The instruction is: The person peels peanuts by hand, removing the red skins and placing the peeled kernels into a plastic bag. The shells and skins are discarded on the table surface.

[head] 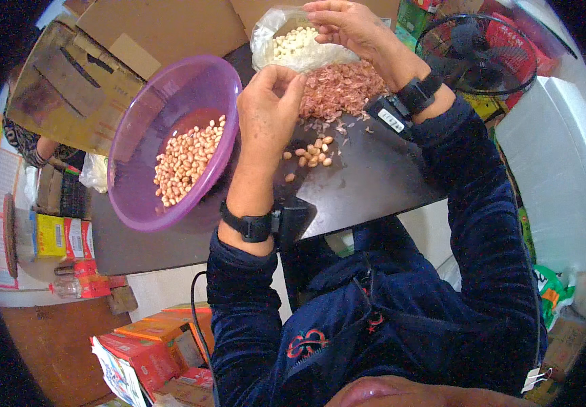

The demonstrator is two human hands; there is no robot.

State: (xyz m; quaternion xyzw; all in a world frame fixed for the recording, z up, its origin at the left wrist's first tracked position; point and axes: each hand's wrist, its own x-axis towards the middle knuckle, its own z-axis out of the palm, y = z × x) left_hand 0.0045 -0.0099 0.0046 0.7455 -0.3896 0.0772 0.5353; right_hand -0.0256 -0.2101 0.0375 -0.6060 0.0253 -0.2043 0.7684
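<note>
My left hand [271, 109] is over the dark table [374, 173], its thumb and fingertips brought close together. Whether a peanut is between them I cannot tell. My right hand [356, 30] hangs over the mouth of a clear plastic bag [265, 46], fingers loosely apart, nothing visible in them. Peeled white peanuts [293, 43] fill part of that bag. A heap of reddish peanut skins [343, 89] lies in front of it. Nearer me sits a small group of peanuts in their skins [315, 152]. More unpeeled peanuts [188, 160] rest in a purple plastic basin [130, 147] left of my left hand.
Cardboard boxes [171, 35] stand behind the basin. At the back right is a black fan [476, 53], with a white foam panel [542, 152] below it. Another person's arm [46, 148] shows at far left. Red and orange cartons [145, 351] are stacked low at left.
</note>
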